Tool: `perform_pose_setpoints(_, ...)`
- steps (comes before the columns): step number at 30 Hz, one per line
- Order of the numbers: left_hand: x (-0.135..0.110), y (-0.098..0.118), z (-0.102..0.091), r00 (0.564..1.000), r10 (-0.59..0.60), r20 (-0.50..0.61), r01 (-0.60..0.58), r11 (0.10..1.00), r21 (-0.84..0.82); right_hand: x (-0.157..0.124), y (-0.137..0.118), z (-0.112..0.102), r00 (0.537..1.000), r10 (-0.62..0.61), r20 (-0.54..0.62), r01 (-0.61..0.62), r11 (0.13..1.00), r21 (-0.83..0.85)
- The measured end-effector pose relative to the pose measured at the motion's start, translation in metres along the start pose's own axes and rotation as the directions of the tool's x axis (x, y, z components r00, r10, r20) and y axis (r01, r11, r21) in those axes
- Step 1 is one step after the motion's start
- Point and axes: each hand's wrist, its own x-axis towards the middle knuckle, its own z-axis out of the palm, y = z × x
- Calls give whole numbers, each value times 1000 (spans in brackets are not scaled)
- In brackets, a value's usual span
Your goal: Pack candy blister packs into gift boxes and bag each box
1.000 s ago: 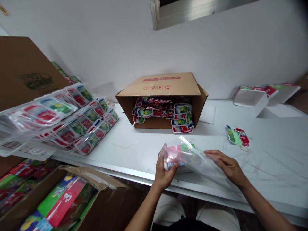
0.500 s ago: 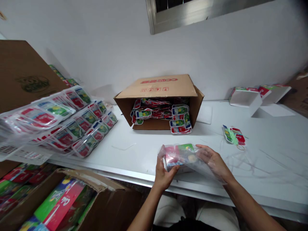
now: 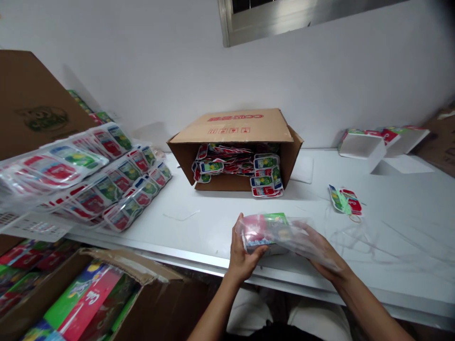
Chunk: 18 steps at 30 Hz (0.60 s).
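Observation:
A small red and green printed box point(image 3: 261, 229) lies inside a clear plastic bag point(image 3: 311, 244) just above the table's front edge. My left hand point(image 3: 242, 251) grips its left end, the thumb on the near side and fingers along the end. My right hand point(image 3: 316, 248) is at the bag's loose right end, its fingers partly veiled by the film. They look closed on the plastic, close to the box's right side. Beyond the hands, an open carton point(image 3: 231, 128) lies on its side, filled with can-shaped printed packs point(image 3: 266, 163).
Bagged rows of similar packs point(image 3: 117, 184) rest in a white basket point(image 3: 39, 227) at left. Below, a carton point(image 3: 156, 293) holds printed boxes point(image 3: 88, 298). At right on the white table point(image 3: 206, 232) lie loose packs with a green tag point(image 3: 344, 201) and opened boxes point(image 3: 359, 142).
My right hand has moved slightly down and behind the bag's loose end, which now covers more of its fingers. My left hand keeps its hold on the box.

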Motion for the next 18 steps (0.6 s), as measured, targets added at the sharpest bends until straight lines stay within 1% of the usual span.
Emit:
perform_pose_setpoints(3,0,1,0,1000,-2,10,2,1000,-5,-3,-9,1,995,92,-39,-87,990,114)
perform_pose_setpoints(6,-3,4,1,1000,-27,4,27,1000,-8,-6,-11,0,986,150,-72,-133,972,196)
perform_pose_setpoints(8,-5,4,1,1000,-8,6,8,1000,11,-9,-7,-3,981,174,-85,-153,966,209)
perform_pose_setpoints(11,-6,1,0,998,62,21,-63,997,49,-12,1,-5,974,222,-48,-208,957,205)
perform_pose_setpoints(13,-5,-3,0,996,82,25,-83,995,57,-11,6,-5,975,221,-37,-209,956,207)
perform_pose_setpoints(15,-2,-7,-1,996,79,30,-81,995,57,-7,11,-6,979,202,-42,-190,963,190)
perform_pose_setpoints(16,-1,-10,-1,996,77,35,-79,995,57,-4,13,-7,981,192,-40,-184,971,151)
perform_pose_setpoints(18,2,-14,-3,996,75,52,-78,996,54,2,16,-14,990,141,-24,-141,990,-7)
